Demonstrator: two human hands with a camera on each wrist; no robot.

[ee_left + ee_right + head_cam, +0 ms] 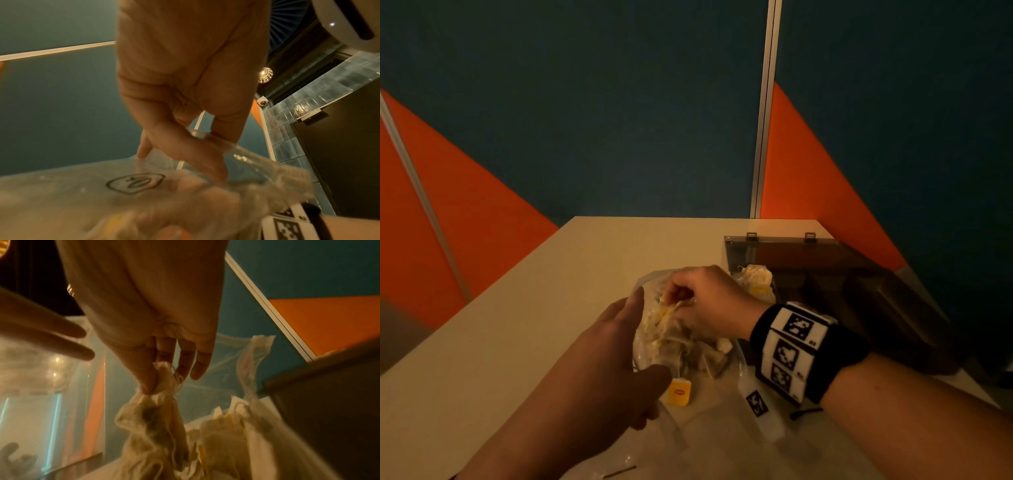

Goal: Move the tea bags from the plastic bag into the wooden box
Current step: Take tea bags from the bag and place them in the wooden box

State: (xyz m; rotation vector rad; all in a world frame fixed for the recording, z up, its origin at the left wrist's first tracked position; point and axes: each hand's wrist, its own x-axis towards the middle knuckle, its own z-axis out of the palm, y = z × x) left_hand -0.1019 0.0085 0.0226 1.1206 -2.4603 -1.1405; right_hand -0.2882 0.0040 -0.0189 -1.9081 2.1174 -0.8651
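Looking down from the head view, the clear plastic bag [654, 342] lies on the pale bench [524, 325], with the wooden box [842, 274] just beside it on the right. The box lid is open, and some tea bags [755, 279] already lie in its near left compartment. The right hand [709, 301] reaches into the mouth of the bag, and its fingers [678, 291] are curled to pinch a tea bag [667, 313] from the pile inside. The left hand [606, 359] is at the left side of the bag, its fingers mostly straight along the plastic, the thumb low near a yellow tag [679, 393] that lies on the bench. A black band with printed markers [794, 349] sits on the right wrist.

From the left wrist view, the left hand [185, 81] holds the rim of the plastic bag [216, 139] between the thumb and the fingers [185, 146]. A dark oval print [135, 182] shows on the plastic. The lower part of the picture is blurred.

From the right wrist view, the right hand [144, 305] pinches the top of one tea bag [156, 410] between the thumb and the fingers [148, 378], and the tea bag hangs below them. More tea bags [226, 426] lie to its right inside the bag. The dark wall of the wooden box [329, 402] stands at the right edge.
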